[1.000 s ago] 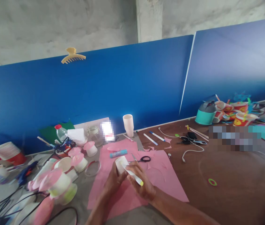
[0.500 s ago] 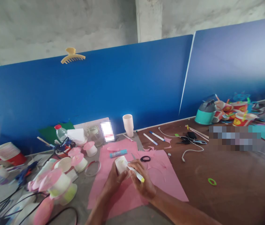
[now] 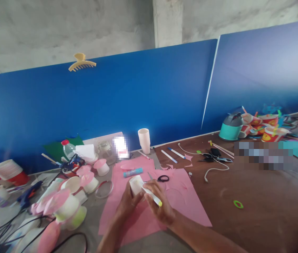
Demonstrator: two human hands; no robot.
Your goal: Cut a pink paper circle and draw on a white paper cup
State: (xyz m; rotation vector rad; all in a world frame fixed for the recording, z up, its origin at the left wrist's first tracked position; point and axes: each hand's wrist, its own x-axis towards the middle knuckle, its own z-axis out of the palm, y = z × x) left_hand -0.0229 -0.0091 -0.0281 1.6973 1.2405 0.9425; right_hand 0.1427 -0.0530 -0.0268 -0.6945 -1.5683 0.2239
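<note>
Clock hub = view centre. 8 o'clock: pink-topped cups, likely parked off the work patch. 7: left hand wrapped round white cup, thumb on near side, other fingers mostly hidden; reads as a brace. Cup itself at 6:30, looks tilted, over pink paper. 6: marker, yellow end outward, pinched by right hand's thumb and fingers, probably for fine control; can't tell tip contact. 5: scissors. 4: two pens, handy for the right.
</note>
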